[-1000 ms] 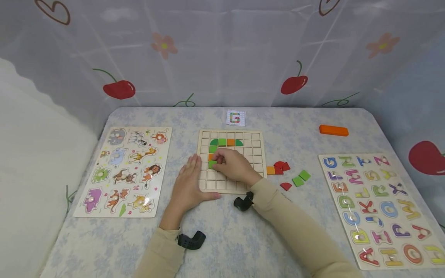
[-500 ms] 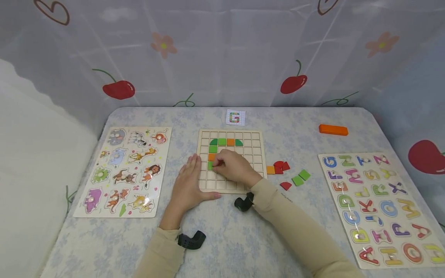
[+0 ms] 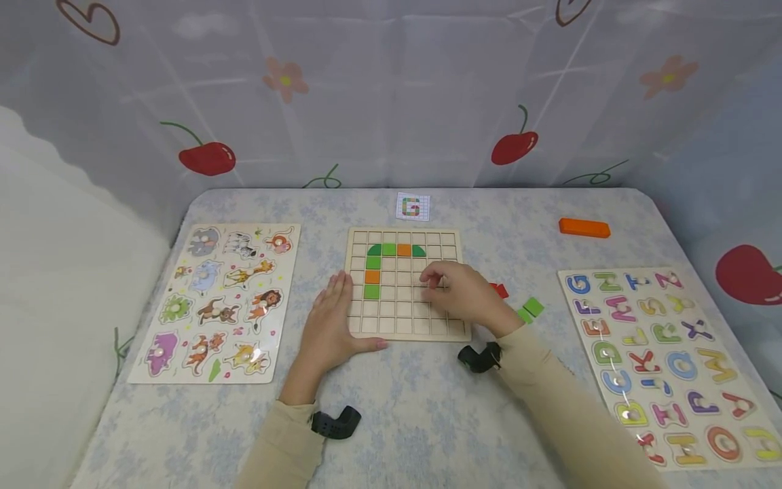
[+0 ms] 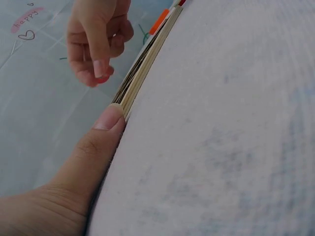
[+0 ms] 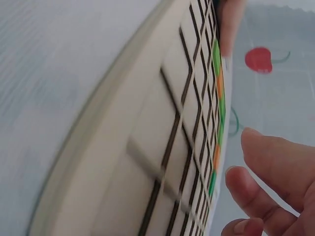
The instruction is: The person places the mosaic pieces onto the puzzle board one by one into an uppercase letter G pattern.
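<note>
A wooden grid board (image 3: pixel 404 329) lies in the middle of the table. Dark green quarter circles, light green squares and orange squares (image 3: pixel 372 277) fill part of its upper row and left column. My left hand (image 3: pixel 330 319) rests at the board's left edge with straight fingers, its thumb (image 4: pixel 88 157) along the near edge. Over the board's right half is my right hand (image 3: pixel 461 292), fingers loosely bent. In the right wrist view its thumb and fingers (image 5: pixel 241 184) stand apart with nothing between them. Red pieces (image 3: pixel 502 291) and green squares (image 3: pixel 533 307) lie right of the board, partly hidden by that hand.
A small pattern card (image 3: pixel 413 206) lies behind the board. To the left is an animal peg puzzle (image 3: pixel 214 305), to the right a letter puzzle (image 3: pixel 666 367). An orange bar (image 3: pixel 584 227) lies at the back right. A printed curtain (image 3: pixel 391 95) hangs behind the table.
My right hand has let go of the light green square in the left column and moved right across the board. That square now lies uncovered in its cell. My left hand stays put.
</note>
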Demonstrator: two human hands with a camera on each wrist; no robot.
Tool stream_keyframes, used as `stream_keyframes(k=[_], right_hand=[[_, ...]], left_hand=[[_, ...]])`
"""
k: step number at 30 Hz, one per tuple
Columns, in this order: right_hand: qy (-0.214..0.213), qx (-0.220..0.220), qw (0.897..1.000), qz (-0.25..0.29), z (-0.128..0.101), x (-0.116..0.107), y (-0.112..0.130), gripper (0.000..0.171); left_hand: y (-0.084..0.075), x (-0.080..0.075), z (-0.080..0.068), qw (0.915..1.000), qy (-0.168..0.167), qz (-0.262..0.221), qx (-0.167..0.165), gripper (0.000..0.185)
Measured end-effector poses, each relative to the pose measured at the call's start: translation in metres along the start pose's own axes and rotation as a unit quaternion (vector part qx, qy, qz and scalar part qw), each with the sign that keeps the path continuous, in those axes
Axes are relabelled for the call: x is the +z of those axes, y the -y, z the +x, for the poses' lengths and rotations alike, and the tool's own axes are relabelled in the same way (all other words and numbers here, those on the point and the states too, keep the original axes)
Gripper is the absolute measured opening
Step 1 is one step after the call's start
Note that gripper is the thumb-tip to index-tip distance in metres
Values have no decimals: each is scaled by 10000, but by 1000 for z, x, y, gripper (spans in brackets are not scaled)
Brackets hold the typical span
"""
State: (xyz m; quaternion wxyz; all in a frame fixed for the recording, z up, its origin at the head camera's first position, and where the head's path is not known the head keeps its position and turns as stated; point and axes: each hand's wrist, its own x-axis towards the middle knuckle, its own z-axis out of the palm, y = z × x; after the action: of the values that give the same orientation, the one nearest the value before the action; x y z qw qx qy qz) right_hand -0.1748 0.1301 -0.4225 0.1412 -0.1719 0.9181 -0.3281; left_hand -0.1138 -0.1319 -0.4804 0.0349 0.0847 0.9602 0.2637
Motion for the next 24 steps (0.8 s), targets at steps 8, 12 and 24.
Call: stream_keyframes(k=[8, 12, 24], right_hand=[[-267, 579, 9969, -460, -33, -36, -44, 19], [-260, 1117, 9913, -642, -45, -47, -64, 22], [-176, 1652, 9845, -564, -54, -54, -86, 33]], left_hand=[[0, 1, 0, 10000, 21, 2, 17, 144], [1, 1, 0, 10000, 40, -6, -1, 144], [2, 3, 0, 10000, 22, -7, -9, 143]])
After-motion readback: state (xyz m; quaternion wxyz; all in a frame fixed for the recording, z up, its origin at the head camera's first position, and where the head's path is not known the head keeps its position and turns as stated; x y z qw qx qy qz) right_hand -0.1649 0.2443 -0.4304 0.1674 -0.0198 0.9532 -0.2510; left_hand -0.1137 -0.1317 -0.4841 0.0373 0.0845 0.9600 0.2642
